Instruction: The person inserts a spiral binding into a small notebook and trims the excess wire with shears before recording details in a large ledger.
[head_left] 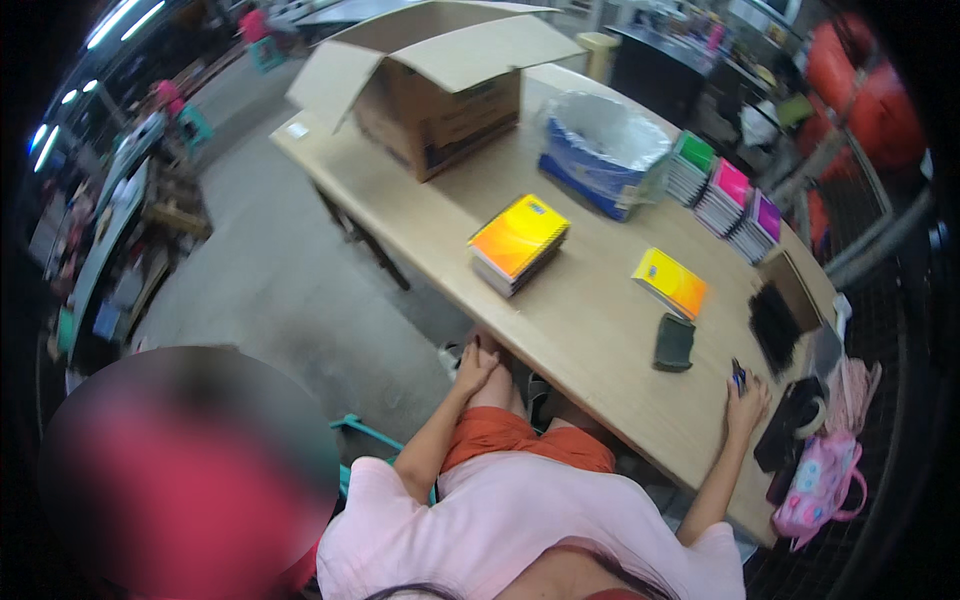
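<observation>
My left hand [478, 368] rests on my bare knee beside the table edge, fingers lying along it and holding nothing. On the right side of the table my right hand [747, 403] is closed around a small dark blue and black tool [739, 376], whose exact kind I cannot make out. Beyond that hand lies a dark grey-green block [674, 342], perhaps a sponge. Just behind the block is a yellow-orange spiral notebook [671, 283]. A thick stack of matching spiral notebooks [519, 243] stands near the middle of the table, apart from both hands.
An open cardboard box [440, 112] and a blue box with a plastic liner [598, 160] stand behind. Green, pink and purple notebook stacks [724, 196] line the far edge. A black pouch [788, 425], tape roll [812, 418] and pink bag [818, 487] sit right. Someone in red is left.
</observation>
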